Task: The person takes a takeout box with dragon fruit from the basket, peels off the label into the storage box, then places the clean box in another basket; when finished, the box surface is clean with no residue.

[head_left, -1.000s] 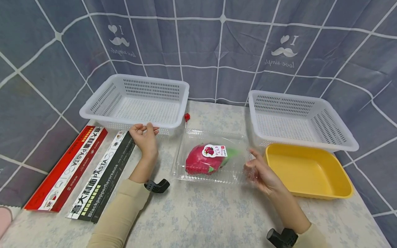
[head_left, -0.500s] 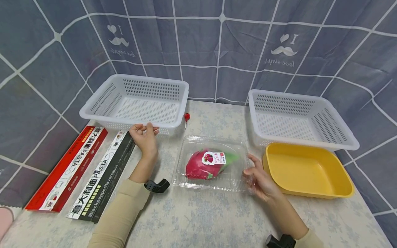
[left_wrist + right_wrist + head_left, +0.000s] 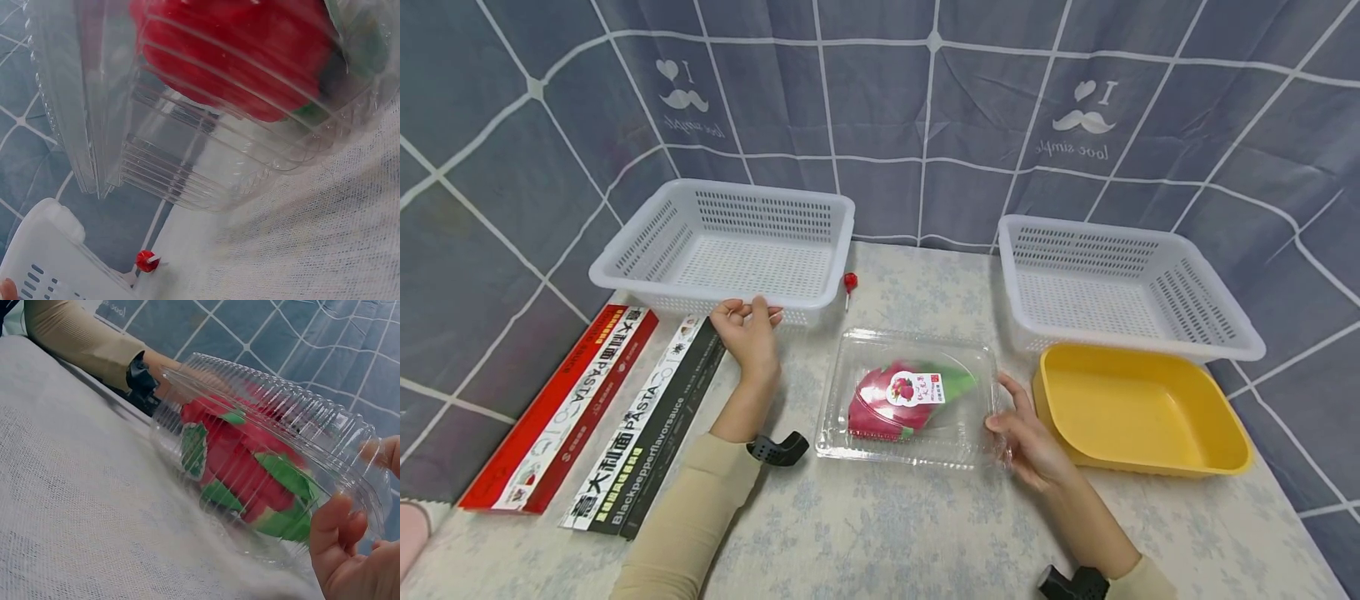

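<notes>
A clear plastic clamshell box lies in the middle of the table in the head view, its lid closed. Inside it is a red and green dragon fruit under a white label. My right hand pinches the box's right edge between thumb and fingers; the right wrist view shows this grip close up. At the front rim of the left white basket, my left hand holds the rim with thumb and curled fingers. Only a fingertip of it shows in the left wrist view, where the box fills the upper part.
A second white basket stands at the back right, with a yellow tub before it. A red lollipop lies beside the left basket. Red and black pasta boxes lie at the left.
My right hand has drawn the clamshell box a little toward me, mostly in the first half second. My left hand has stayed at the basket rim.
</notes>
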A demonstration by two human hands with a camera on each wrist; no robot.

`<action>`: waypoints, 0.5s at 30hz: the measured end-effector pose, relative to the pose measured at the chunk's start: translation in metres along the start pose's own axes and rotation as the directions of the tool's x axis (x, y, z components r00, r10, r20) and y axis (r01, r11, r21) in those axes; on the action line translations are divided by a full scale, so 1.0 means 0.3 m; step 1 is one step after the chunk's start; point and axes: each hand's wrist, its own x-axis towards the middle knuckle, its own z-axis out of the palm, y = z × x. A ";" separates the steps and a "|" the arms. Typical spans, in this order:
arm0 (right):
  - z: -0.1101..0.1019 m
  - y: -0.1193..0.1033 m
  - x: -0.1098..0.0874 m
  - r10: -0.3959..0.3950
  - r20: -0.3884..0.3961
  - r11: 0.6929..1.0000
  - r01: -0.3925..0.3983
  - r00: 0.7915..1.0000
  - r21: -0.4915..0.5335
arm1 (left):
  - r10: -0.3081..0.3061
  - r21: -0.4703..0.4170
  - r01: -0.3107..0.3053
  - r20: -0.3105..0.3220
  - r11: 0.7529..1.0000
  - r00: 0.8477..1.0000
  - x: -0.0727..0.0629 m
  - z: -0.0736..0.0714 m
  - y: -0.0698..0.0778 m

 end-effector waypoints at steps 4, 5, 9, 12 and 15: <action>-0.001 -0.002 -0.002 0.008 -0.016 1.000 -0.008 1.000 -0.007 | 0.000 -0.001 0.000 -0.001 1.000 1.000 0.002 0.003 0.004; -0.001 -0.003 -0.002 0.012 -0.025 1.000 -0.012 1.000 -0.013 | -0.001 -0.001 0.001 -0.001 1.000 1.000 0.003 0.004 0.006; 0.011 -0.012 -0.007 0.028 -0.075 0.997 -0.034 0.997 -0.067 | -0.012 0.001 0.012 -0.003 1.000 1.000 0.003 0.004 0.007; 0.023 -0.022 -0.013 0.032 -0.125 0.990 -0.048 0.992 -0.132 | -0.019 0.003 0.019 -0.006 1.000 1.000 0.001 0.005 0.006; 0.029 -0.032 -0.019 0.026 -0.165 0.975 -0.062 0.986 -0.213 | -0.021 0.012 0.021 -0.005 1.000 1.000 -0.002 0.005 0.005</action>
